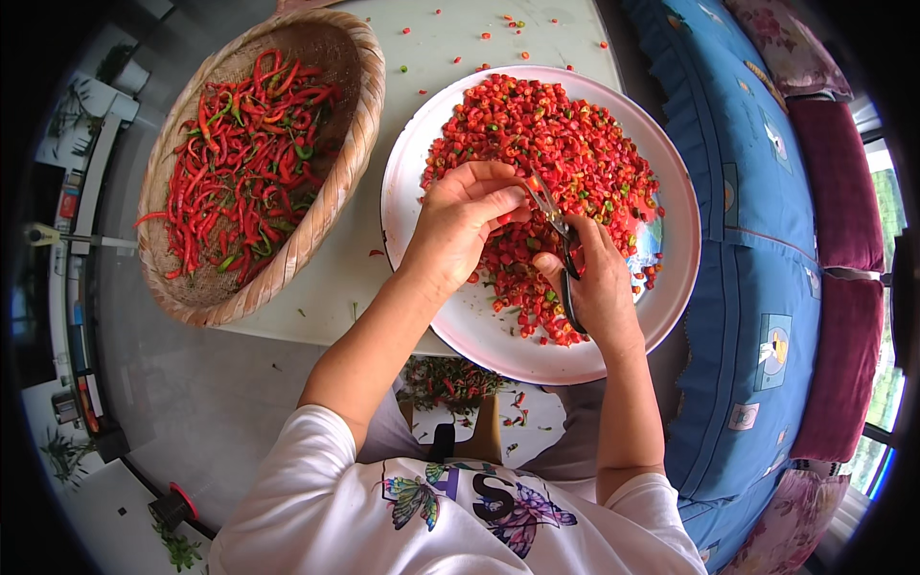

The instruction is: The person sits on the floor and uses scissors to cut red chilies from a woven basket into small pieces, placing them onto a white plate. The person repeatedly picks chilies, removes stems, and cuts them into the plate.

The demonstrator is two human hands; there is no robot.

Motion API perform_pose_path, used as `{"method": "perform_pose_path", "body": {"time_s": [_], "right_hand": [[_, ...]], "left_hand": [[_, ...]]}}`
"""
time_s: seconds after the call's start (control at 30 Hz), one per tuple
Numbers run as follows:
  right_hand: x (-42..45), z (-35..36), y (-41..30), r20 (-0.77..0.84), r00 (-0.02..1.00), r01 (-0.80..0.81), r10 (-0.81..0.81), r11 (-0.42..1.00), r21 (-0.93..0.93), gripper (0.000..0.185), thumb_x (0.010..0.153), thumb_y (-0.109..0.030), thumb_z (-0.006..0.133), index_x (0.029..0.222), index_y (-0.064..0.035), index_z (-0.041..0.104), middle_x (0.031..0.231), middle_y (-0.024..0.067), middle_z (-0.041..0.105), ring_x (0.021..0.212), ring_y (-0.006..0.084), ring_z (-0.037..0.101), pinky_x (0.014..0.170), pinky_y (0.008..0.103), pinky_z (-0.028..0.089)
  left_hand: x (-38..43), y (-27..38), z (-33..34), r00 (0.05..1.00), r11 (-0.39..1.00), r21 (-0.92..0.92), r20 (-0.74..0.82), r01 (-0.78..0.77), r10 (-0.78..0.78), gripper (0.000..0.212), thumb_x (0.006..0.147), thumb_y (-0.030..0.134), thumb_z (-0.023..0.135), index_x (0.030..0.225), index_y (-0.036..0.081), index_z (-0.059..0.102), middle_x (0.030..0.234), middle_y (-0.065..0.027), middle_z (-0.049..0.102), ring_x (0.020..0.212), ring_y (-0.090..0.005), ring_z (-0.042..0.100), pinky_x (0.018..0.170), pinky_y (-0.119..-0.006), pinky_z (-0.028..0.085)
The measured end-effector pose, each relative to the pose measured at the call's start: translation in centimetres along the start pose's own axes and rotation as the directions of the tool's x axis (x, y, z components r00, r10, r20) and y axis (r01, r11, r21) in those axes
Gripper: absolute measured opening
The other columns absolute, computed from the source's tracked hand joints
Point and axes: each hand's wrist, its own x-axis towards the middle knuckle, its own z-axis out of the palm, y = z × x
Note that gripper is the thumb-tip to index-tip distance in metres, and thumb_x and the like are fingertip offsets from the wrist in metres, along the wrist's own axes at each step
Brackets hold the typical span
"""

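Note:
My right hand (602, 287) grips a pair of scissors (568, 277) with black handles, its fingers in the loops. The blades reach up to the fingertips of my left hand (463, 215), which pinches a red chili pepper (533, 185) between them. Most of that pepper is hidden by my fingers. Both hands are above a large white enamel tray (460, 327) with a dark rim. Heaped in it are chopped red chili pieces (546, 136), a few of them green. To the left, a woven basket (359, 136) holds whole red chilies (237, 165) with some green ones.
Tray and basket rest on a pale table (323, 287), where stray chili bits (486, 36) are scattered. Chili stems and scraps (456, 384) lie below the table edge, between my knees. A blue-covered sofa (755, 302) with maroon cushions (837, 366) runs along the right.

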Motion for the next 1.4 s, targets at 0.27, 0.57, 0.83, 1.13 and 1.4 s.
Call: {"method": "perform_pose_path", "body": {"time_s": [0.27,0.57,0.83,1.13,1.4], "right_hand": [[-0.1,0.2,0.3,-0.023,1.000,0.022,-0.021,0.999,0.027,0.059,0.081,-0.044,0.077,0.116,-0.0004,0.056,0.089,0.0173,0.061,0.077,0.0339,0.064,0.065,0.0428,0.051],[-0.1,0.1,0.2,0.001,0.996,-0.084,0.084,0.996,0.024,0.055,0.079,-0.042,0.079,0.111,-0.0010,0.060,0.075,0.0151,0.061,0.064,0.0338,0.061,0.060,0.0420,0.050],[-0.1,-0.2,-0.1,-0.011,1.000,-0.007,0.007,1.000,-0.009,0.058,0.078,-0.043,0.079,0.115,-0.0032,0.058,0.082,0.0122,0.061,0.075,0.0302,0.064,0.065,0.0406,0.051],[-0.1,-0.2,0.0,-0.021,0.999,-0.031,0.029,0.997,-0.071,0.053,0.079,-0.043,0.079,0.111,-0.0039,0.061,0.079,0.0132,0.062,0.068,0.0317,0.062,0.062,0.0421,0.049],[0.1,-0.3,-0.1,0.004,0.987,-0.158,0.158,0.987,-0.030,0.049,0.081,-0.039,0.079,0.109,-0.0028,0.063,0.077,0.0133,0.061,0.065,0.0296,0.062,0.060,0.0405,0.048]], "left_hand": [[0.1,-0.3,-0.3,1.000,0.999,-0.047,0.031,-0.004,0.005,0.021,0.092,-0.001,0.062,0.112,0.003,0.059,0.108,-0.0104,0.068,0.103,-0.0211,0.066,0.093,-0.039,0.055],[0.0,-0.2,0.2,0.999,0.999,0.034,-0.036,0.012,-0.010,0.022,0.091,0.000,0.064,0.112,0.002,0.057,0.107,-0.0115,0.068,0.100,-0.0216,0.067,0.090,-0.039,0.057],[-0.1,-0.1,0.2,0.999,0.998,0.061,-0.028,-0.032,0.034,0.024,0.092,0.000,0.063,0.114,0.002,0.054,0.109,-0.0127,0.067,0.101,-0.0225,0.067,0.091,-0.040,0.058],[0.1,0.3,0.0,0.997,0.998,0.054,0.066,0.043,-0.047,0.023,0.092,0.002,0.064,0.114,0.001,0.056,0.109,-0.0123,0.066,0.100,-0.0209,0.066,0.090,-0.038,0.057],[-0.7,-0.3,0.9,0.989,0.923,0.359,0.007,-0.140,0.147,0.022,0.094,0.002,0.061,0.115,-0.005,0.059,0.105,-0.0107,0.067,0.093,-0.0187,0.069,0.086,-0.032,0.058]]}}
